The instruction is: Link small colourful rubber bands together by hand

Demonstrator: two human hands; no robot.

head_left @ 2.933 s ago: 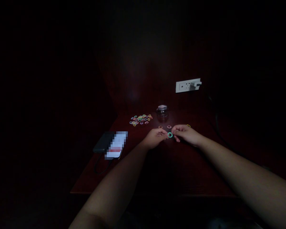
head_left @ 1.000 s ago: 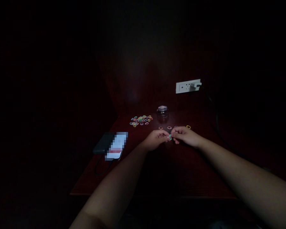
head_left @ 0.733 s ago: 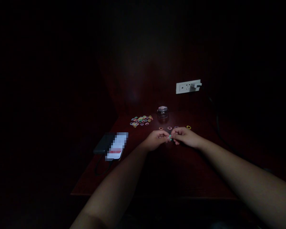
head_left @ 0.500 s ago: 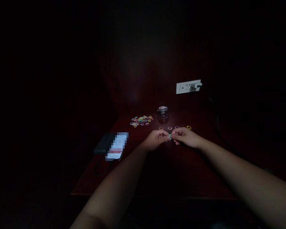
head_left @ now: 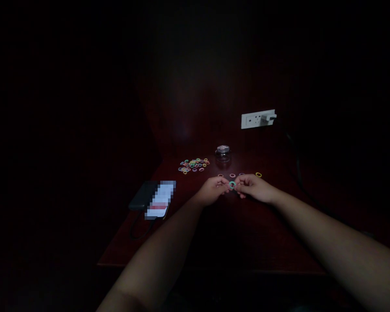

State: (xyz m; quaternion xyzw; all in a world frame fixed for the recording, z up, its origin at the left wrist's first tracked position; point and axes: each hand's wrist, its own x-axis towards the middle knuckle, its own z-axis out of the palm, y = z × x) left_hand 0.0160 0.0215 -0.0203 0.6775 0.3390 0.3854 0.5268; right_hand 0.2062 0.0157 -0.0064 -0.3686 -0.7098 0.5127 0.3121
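In a dim room, my left hand (head_left: pixel 211 190) and my right hand (head_left: pixel 254 188) meet over a dark red wooden table (head_left: pixel 247 234). Both pinch one small green elastic ring (head_left: pixel 232 185) between their fingertips, the ring facing me. Just beyond the hands a short row of loose rings lies on the table, among them a pink ring (head_left: pixel 232 175) and a yellow ring (head_left: pixel 258 174). Farther back left is a pile of several coloured rings (head_left: pixel 193 164). A small clear jar (head_left: pixel 222 152) stands behind the hands.
A dark power bank (head_left: pixel 142 196) with a pale blurred item (head_left: pixel 159 201) on it lies at the table's left edge, a cable looping below. A white wall socket (head_left: pixel 255 119) with a plug is at the back right; a dark cord runs down the right side.
The green ring, pinched flat and edge-on between the fingertips a second ago, now shows as an open circle. Both hands stay in nearly the same place.
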